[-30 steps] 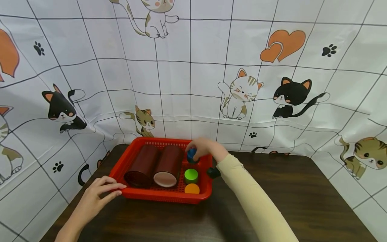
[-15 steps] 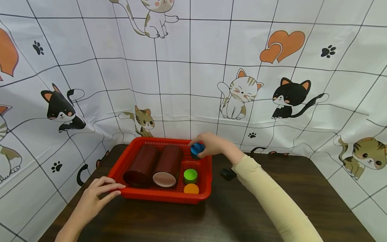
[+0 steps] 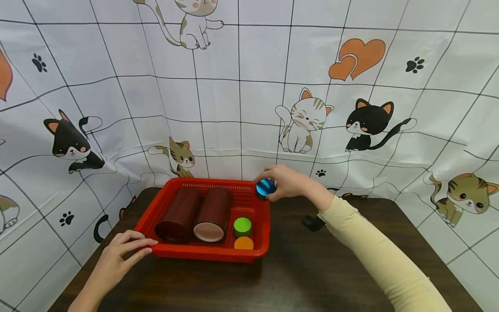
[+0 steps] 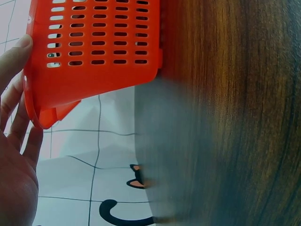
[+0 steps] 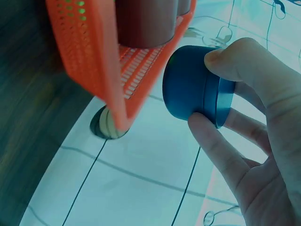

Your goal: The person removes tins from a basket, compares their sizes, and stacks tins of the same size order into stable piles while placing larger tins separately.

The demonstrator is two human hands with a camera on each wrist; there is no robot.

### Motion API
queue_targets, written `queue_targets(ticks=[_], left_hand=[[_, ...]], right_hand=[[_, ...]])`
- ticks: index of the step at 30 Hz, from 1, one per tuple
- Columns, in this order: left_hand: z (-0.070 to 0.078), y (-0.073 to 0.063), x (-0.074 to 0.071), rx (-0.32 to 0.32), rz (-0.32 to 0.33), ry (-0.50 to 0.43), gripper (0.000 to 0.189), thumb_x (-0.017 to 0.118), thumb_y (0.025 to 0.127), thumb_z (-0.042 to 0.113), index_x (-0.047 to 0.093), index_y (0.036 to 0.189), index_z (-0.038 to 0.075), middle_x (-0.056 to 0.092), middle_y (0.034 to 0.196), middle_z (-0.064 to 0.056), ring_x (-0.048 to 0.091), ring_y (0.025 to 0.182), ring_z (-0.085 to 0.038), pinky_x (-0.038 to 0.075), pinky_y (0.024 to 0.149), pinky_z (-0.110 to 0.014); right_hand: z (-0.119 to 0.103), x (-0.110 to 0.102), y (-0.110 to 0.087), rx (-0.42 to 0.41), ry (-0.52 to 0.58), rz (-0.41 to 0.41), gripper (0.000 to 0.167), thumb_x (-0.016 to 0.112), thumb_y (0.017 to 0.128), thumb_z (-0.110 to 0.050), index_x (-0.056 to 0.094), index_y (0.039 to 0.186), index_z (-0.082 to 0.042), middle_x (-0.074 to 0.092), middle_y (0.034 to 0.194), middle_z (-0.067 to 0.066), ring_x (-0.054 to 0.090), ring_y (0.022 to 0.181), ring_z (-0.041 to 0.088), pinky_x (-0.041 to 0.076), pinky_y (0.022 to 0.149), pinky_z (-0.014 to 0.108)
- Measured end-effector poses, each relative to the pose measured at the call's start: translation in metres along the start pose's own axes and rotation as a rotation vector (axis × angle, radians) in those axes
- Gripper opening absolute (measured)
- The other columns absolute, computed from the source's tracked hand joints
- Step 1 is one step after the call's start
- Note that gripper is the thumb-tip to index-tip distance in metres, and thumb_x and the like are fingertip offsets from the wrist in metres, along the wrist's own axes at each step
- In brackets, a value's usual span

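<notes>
My right hand (image 3: 286, 181) pinches a small blue round container (image 5: 190, 84) between thumb and fingers. In the head view it overlaps the back right corner of a red plastic basket (image 3: 206, 250); in the right wrist view it shows apart from the rim, tilted, with a seam around it. At the basket's front left corner, my left hand (image 3: 121, 256) grips the rim, thumb (image 4: 21, 47) and fingers on it. Inside the basket lie two large brown cylinders (image 3: 214, 206), one with a pale end. A green round piece (image 3: 242, 226) and an orange one (image 3: 244, 243) sit beside them.
A small black object (image 3: 313, 223) lies on the dark wooden table (image 3: 331, 264), right of the basket. A white sheet (image 3: 257, 121) with a grid and cat prints hangs close behind the table.
My right hand has lifted the blue container from inside the basket and carried it up and to the right. My left hand stays at the rim.
</notes>
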State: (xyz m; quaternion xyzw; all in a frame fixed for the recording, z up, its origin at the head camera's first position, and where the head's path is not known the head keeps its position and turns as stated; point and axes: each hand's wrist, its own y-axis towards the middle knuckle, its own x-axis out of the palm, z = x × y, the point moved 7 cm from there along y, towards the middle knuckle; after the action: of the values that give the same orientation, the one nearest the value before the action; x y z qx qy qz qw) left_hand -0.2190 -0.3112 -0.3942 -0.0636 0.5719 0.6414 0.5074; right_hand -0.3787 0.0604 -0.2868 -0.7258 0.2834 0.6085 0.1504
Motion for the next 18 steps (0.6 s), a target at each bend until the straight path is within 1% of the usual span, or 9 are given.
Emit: queue_targets(ticks=[6,12,18], left_hand=[[0.001,0.003,0.000,0.011,0.000,-0.004,0.047,0.086,0.065,-0.002,0.078,0.098,0.031,0.060,0.096,0.014,0.039,0.095,0.006,0.032,0.075,-0.016],[0.003,0.003,-0.001,0.017,0.002,-0.003,0.048,0.086,0.063,-0.002,0.078,0.098,0.029,0.060,0.096,0.014,0.039,0.095,0.007,0.032,0.075,-0.015],[0.002,0.001,-0.001,0.020,0.006,-0.001,0.049,0.085,0.063,-0.003,0.078,0.098,0.030,0.059,0.096,0.015,0.039,0.095,0.007,0.032,0.076,-0.015]], right_hand=[[0.015,-0.004,-0.015,0.037,-0.008,0.031,0.047,0.078,0.080,-0.018,0.068,0.126,-0.019,0.061,0.108,0.005,0.055,0.097,0.020,0.054,0.079,0.031],[0.029,0.000,-0.030,0.084,-0.015,0.031,0.050,0.078,0.081,-0.020,0.066,0.129,-0.021,0.061,0.106,0.005,0.055,0.094,0.019,0.052,0.076,0.028],[0.042,0.009,-0.041,0.102,0.003,0.001,0.051,0.076,0.082,-0.018,0.063,0.131,-0.017,0.063,0.116,0.006,0.056,0.098,0.022,0.055,0.080,0.032]])
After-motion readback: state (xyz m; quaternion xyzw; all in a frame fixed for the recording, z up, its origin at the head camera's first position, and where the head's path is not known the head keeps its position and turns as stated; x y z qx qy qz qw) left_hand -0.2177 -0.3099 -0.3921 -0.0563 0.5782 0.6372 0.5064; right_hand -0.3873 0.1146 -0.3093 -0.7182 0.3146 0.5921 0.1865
